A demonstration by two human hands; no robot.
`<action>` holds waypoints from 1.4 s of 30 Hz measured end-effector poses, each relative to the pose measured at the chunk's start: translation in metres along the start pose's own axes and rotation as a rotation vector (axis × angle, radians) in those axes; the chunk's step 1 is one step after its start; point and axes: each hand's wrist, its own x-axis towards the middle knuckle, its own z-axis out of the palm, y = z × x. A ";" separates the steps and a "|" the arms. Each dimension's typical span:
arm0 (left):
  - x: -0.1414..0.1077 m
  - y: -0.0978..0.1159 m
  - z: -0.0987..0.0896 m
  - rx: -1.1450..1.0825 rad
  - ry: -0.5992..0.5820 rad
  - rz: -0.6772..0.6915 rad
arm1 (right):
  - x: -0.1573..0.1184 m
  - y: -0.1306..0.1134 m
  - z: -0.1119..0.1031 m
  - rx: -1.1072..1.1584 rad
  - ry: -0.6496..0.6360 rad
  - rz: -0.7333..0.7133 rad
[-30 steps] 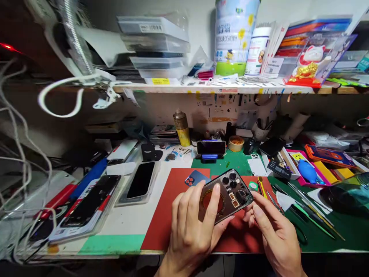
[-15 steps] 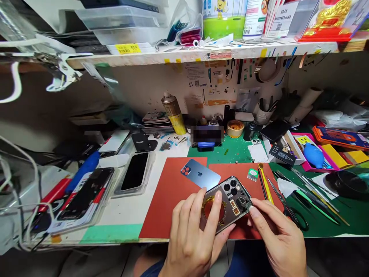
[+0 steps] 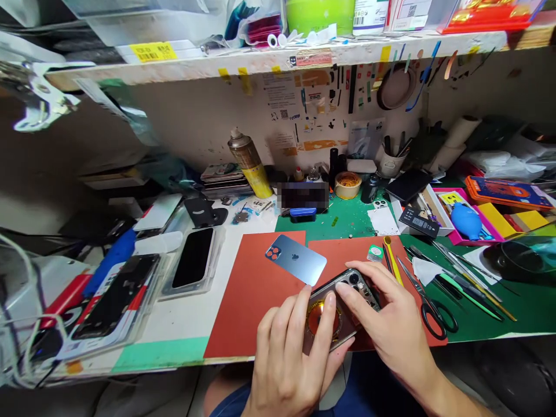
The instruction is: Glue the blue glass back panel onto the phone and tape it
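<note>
A smartphone (image 3: 347, 331) without its back cover is held tilted above the near edge of the red mat, its copper-coloured charging coil and camera lenses facing up. My left hand (image 3: 289, 353) grips its left end, fingers lying over the coil and thumb underneath. Around the camera end closes my right hand (image 3: 386, 318), thumb on the back face and fingers along the far edge, partly covering the lenses. Just beyond the phone, a blue back cover (image 3: 299, 259) with a camera cutout lies flat on the red mat (image 3: 243, 295).
Scissors (image 3: 430, 304), a yellow-handled tool (image 3: 391, 260) and several tweezers lie to the right. On the left, a dark phone (image 3: 193, 258) rests in a clear case beside another boxed phone part (image 3: 117, 298). A spray can (image 3: 251, 165) stands at the back under a low shelf (image 3: 243, 66).
My right hand has moved from the phone's right corner up over its camera end and now wraps it. My left hand keeps its hold. The head view has shifted slightly.
</note>
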 end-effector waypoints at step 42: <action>-0.005 -0.003 -0.005 -0.072 -0.056 -0.010 | -0.001 0.006 -0.013 0.241 -0.247 0.036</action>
